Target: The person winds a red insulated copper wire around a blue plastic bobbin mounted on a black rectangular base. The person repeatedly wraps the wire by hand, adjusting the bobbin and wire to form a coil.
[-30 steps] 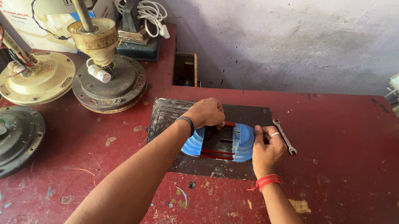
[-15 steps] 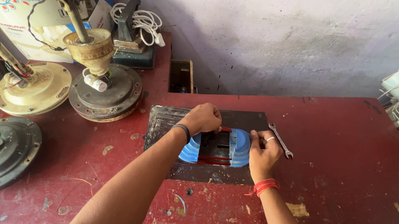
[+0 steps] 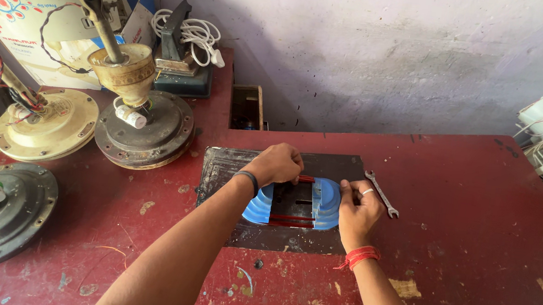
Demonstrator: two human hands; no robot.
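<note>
head view: the left hand curls its fingers over the top edge of a blue plastic former strung with red wire, while the right hand grasps its right side, steadying it flat on a dark plate on the red bench; a spanner lies just beside, fan motors well left

Blue former: smooth glossy plastic. Dark plate beneath it: dull scuffed metal. Red table: chipped matt paint. Spanner beside plate: bright metal.

A fan repair workshop: dismantled ceiling fan motors, a spanner, worn red workbench.
</note>
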